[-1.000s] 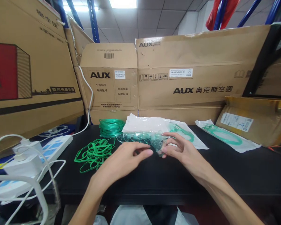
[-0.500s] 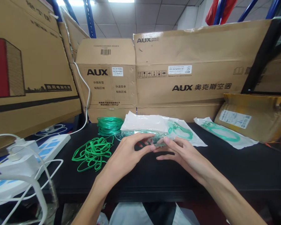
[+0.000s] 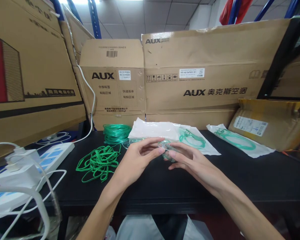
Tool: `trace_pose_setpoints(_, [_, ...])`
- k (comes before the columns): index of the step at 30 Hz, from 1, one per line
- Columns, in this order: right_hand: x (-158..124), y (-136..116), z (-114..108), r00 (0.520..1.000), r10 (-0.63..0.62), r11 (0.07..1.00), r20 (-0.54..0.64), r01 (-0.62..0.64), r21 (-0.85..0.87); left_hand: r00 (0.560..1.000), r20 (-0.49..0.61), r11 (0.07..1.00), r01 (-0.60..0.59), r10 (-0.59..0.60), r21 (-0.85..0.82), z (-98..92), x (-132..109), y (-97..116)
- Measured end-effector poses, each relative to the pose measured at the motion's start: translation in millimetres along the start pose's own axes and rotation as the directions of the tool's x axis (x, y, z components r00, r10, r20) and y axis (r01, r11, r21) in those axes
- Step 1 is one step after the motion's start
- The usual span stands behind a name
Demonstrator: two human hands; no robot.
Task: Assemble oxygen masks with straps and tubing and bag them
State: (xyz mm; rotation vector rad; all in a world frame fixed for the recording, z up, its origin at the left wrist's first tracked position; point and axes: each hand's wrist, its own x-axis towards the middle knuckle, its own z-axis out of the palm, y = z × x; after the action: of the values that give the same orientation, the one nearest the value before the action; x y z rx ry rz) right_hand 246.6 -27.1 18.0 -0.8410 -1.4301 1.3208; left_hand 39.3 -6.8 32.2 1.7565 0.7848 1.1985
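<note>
L hand grips the clear pc. btwn thumb and fingers; R hand also grips it, from the other side, w/ thumb in front. The pc. is approx. over the middle of the tabletop, btwn front and back edges; if it touches the surface, I cannot tell. Behind the hands, nr the back edge, lies a white pack w/ green tubing at its R part. Tube coil is nr the same edge, to the L, and green cord lies in front of it. Toward the back R corner, a 2nd pack lies just beside the parcel. Power strip is by the L edge.
</note>
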Motion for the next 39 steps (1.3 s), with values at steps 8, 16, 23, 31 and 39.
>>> trace_pose_setpoints(8, [-0.8, -4.2, -4.8, 1.0, -0.029, 0.993, -0.005, 0.028, -0.118, 0.972, 0.102, 0.976, 0.215, -0.21, -0.042, -3.4, 0.5, -2.2])
trace_pose_setpoints(16, [1.2, -3.0, -10.1, 0.996, -0.089, 0.969, -0.019, 0.082, -0.233, 0.955, 0.184, 0.972, 0.218, -0.232, 0.093, -7.6, -2.9, 4.2])
trace_pose_setpoints(23, [1.6, -7.5, -12.6, 1.0, -0.013, 0.966, -0.013, 0.009, -0.26, 0.946, 0.199, 0.965, 0.263, -0.257, -0.005, -1.7, -1.3, 3.3])
trace_pose_setpoints(31, [-0.4, -9.4, -12.6, 0.999, 0.018, 0.944, 0.032, -0.006, -0.329, 0.952, 0.191, 0.967, 0.251, -0.237, -0.051, 2.6, 0.9, 3.7])
trace_pose_setpoints(39, [1.9, -2.2, -12.5, 0.999, -0.038, 0.904, 0.024, 0.045, -0.425, 0.958, 0.156, 0.97, 0.231, -0.24, 0.071, 9.9, -1.4, -6.3])
